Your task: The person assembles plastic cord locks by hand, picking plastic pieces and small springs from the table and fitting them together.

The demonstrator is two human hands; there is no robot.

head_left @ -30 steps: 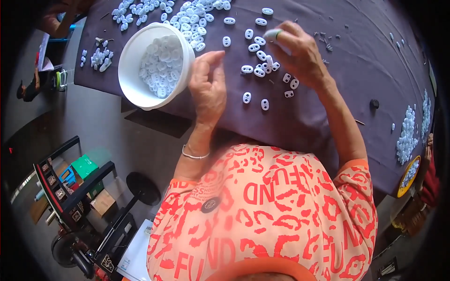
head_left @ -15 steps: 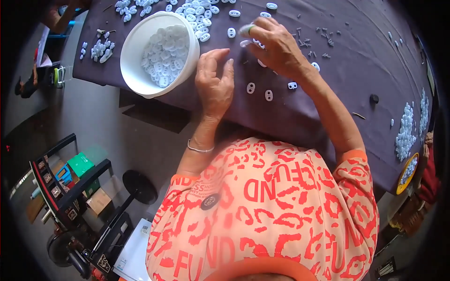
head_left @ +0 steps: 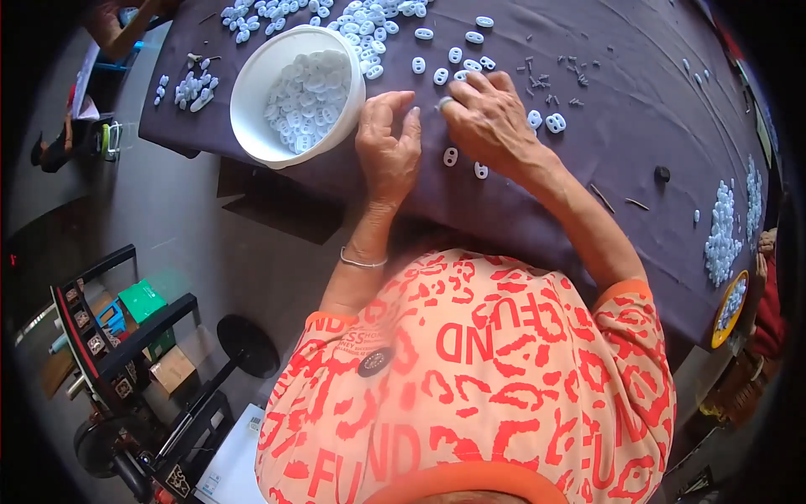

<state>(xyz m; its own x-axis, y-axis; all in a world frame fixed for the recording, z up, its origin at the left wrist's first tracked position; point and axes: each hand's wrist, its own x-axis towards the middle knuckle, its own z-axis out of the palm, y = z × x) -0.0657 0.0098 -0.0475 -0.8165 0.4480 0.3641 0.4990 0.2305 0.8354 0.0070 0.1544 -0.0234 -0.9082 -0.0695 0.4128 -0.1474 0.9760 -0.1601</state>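
Observation:
My right hand point(head_left: 491, 118), with a ring on one finger, bends down over the dark cloth among loose white oval pieces with two holes. Its fingers are curled and their tips hidden, so what they hold, if anything, does not show. One white two-hole piece point(head_left: 555, 123) lies to its right, another point(head_left: 451, 157) just below its fingers. My left hand point(head_left: 388, 139) hovers beside the white tub point(head_left: 241, 118), thumb and forefinger apart, with nothing visible in it. Many white pieces point(head_left: 306, 101) fill part of the tub.
Heaped white pieces point(head_left: 369, 29) spread behind the tub. Small dark screws point(head_left: 539, 81) are scattered beyond my right hand. A small black cylinder point(head_left: 662, 174) stands farther right. A yellow-rimmed bowl point(head_left: 719, 336) sits at the right edge, near another person's hand point(head_left: 766, 242). Exercise equipment point(head_left: 126, 353) stands lower left.
My right hand has come nearer to me and curled down, uncovering several white pieces beyond it. My left hand has barely moved. The view has shifted slightly.

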